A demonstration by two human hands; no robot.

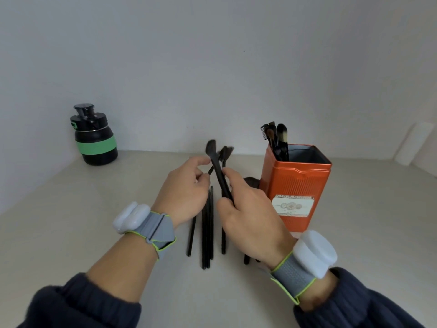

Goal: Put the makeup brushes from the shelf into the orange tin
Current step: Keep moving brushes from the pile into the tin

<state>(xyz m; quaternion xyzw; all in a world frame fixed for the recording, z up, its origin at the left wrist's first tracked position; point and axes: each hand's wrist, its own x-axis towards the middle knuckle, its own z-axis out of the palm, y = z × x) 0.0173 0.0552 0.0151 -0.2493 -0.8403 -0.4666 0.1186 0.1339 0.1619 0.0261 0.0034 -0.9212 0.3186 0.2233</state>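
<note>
We're pinching a black makeup brush [218, 171] w/ right hand [248, 209] fingers curled round its handle; left hand [186, 188] fingers gripping another brush [224, 153]. More brushes [207, 233] lying mid-shelf [71, 221]. Orange tin [295, 185] standing toward the right-back, brushes inside. Black-green bottle [95, 136] sitting back-left corner.

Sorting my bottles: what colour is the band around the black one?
Green, on the black bottle at back left; head view.

Right hand [248, 209] grips brush [218, 171] beside orange tin [295, 188].
</note>
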